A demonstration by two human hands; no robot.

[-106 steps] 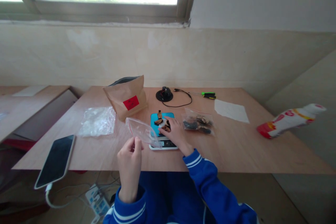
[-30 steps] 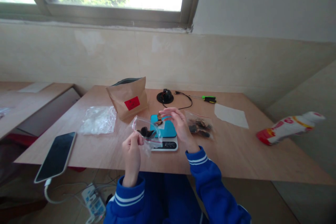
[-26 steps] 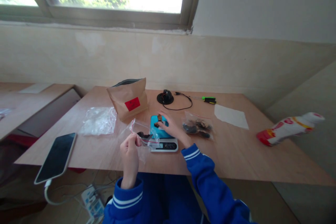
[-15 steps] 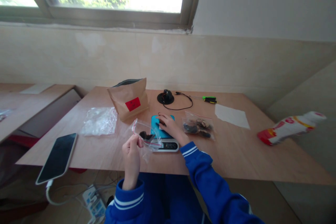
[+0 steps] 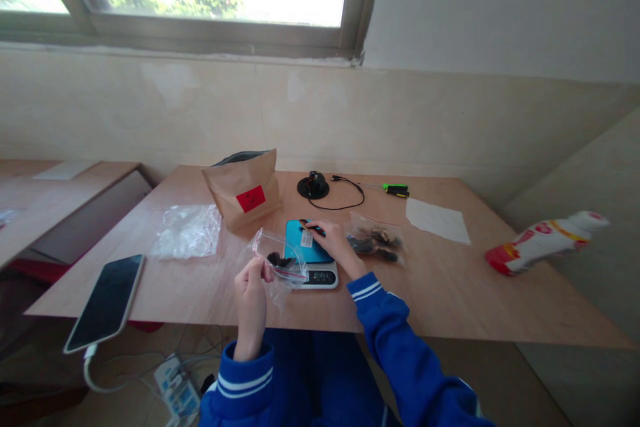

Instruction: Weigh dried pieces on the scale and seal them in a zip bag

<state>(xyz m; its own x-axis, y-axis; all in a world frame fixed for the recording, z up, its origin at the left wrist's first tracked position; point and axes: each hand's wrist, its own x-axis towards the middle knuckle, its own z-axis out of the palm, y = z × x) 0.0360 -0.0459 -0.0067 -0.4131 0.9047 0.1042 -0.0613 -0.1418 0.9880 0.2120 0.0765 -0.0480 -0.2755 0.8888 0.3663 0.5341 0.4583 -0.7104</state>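
Observation:
My left hand is closed on the edge of a clear zip bag with a red seal line, which has dark dried pieces in it. The bag overlaps the left front of a small digital scale with a blue top. Over that blue plate, my right hand pinches a dark brown dried piece, apparently dried mushroom. A white label shows on the plate below the fingers. Just right of the scale lies another zip bag filled with similar brown and dark pieces.
Behind stand a brown paper pouch with a red label and a black round-based device with a cable. Clear plastic bags and a phone lie left. Right are screwdrivers, white paper and a bottle.
My right hand has lifted and shifted slightly right on the scale, with the brown piece now showing between its fingers. My left hand still holds the zip bag in place.

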